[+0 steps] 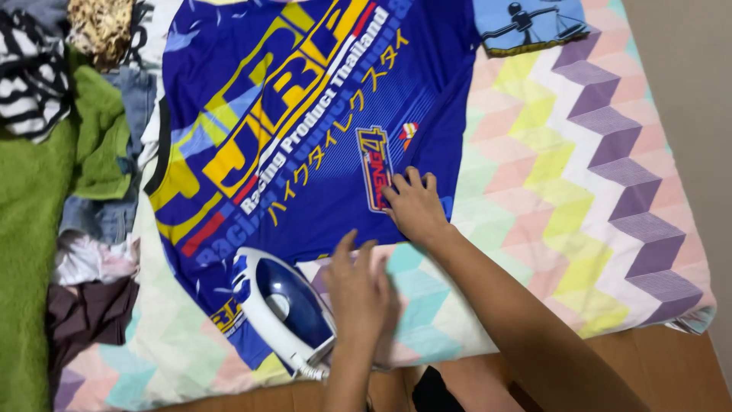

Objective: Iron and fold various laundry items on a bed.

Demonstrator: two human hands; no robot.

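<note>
On the zigzag-patterned pastel sheet [579,152], your open right hand [415,206] flattens the blue-and-yellow printed jersey [305,99] near its near edge, your open left hand [358,294] beside the blue-and-white iron [282,305]

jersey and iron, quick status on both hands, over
Right hand flat on blue jersey, open. Left hand open beside blue-white iron, holding nothing. Iron rests on jersey's lower edge. Clothes pile at left, clear of both hands.

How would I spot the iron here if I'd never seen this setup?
Start at the big blue and yellow jersey spread over the zigzag-patterned cloth. At its near hem, just beside the left hand, lies the iron. It is the only hard, glossy thing here: white with a dark blue body.
</note>
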